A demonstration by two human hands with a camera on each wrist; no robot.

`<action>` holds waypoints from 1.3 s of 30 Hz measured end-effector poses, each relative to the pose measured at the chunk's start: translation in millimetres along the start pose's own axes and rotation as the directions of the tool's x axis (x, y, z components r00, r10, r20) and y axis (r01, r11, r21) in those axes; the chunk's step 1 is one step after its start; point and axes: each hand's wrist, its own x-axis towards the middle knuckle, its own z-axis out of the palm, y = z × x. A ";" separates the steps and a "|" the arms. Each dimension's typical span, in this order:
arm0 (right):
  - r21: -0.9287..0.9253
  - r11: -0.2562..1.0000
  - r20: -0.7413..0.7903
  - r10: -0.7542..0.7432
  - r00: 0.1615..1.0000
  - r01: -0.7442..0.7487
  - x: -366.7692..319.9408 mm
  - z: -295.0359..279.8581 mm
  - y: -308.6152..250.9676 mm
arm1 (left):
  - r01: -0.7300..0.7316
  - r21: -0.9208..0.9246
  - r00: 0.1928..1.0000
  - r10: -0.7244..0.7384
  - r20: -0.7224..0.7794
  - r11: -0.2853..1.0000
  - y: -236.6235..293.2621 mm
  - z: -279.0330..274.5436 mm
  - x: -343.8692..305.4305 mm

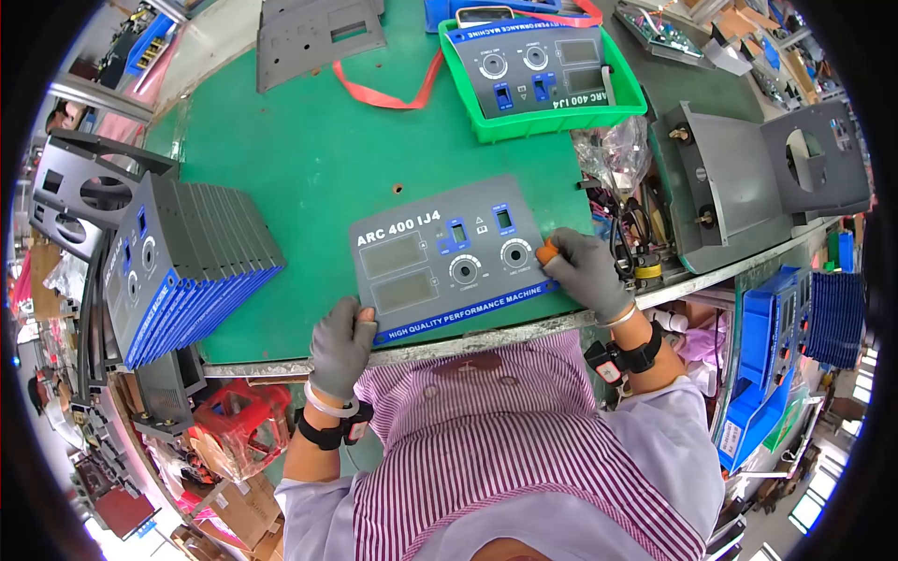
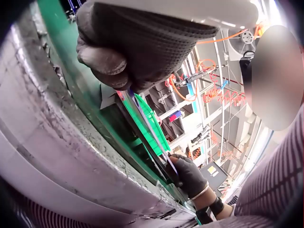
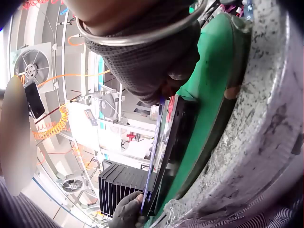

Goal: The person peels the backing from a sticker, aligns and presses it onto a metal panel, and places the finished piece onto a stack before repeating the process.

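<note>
A grey front panel lettered "ARC 400 IJ4", with a blue strip along its near edge, is held close over the green tabletop near the front edge. My gloved left hand grips its near left corner. At the right end, my gloved right hand pinches the panel's edge; an orange covering shows at a fingertip. The left wrist view has the panel edge-on, running from the left hand to the right hand. From the right wrist, the panel appears as a thin line.
A row of similar panels stands at the left. At the back, a green bin holds more panels, and a flat grey plate lies left of it. Grey metal housings and cables are on the right.
</note>
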 end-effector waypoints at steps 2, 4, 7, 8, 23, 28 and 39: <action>-0.012 1.000 -0.003 -0.001 1.000 0.001 0.8 2.0 1.2 | -0.002 0.009 1.000 0.002 0.010 1.000 -3.6 3.0 1.4; -0.049 0.999 0.001 0.014 1.000 -0.014 1.1 3.5 1.5 | 0.007 0.004 1.000 -0.007 0.020 1.000 -4.7 4.3 2.4; -0.079 0.996 -0.050 -0.037 0.998 0.033 -0.2 5.0 2.5 | 0.001 0.007 1.000 -0.002 0.022 1.000 -11.0 8.6 1.9; -0.106 0.993 -0.054 -0.052 0.997 0.046 -0.5 5.8 3.7 | -0.005 0.009 1.000 0.005 0.020 1.000 -11.3 8.8 2.1; -0.196 0.980 -0.038 -0.051 0.998 0.042 -0.8 8.2 3.4 | 0.018 0.007 1.000 -0.019 0.016 1.000 -10.0 9.8 0.5; -0.207 0.978 -0.035 -0.038 0.999 0.030 -1.0 7.7 2.4 | 0.015 -0.010 1.000 -0.015 0.020 1.000 -10.8 10.0 1.2; -0.179 0.982 -0.062 -0.072 0.995 0.060 -1.9 8.8 3.5 | 0.072 -0.041 0.996 -0.070 0.046 0.997 -7.7 9.2 2.6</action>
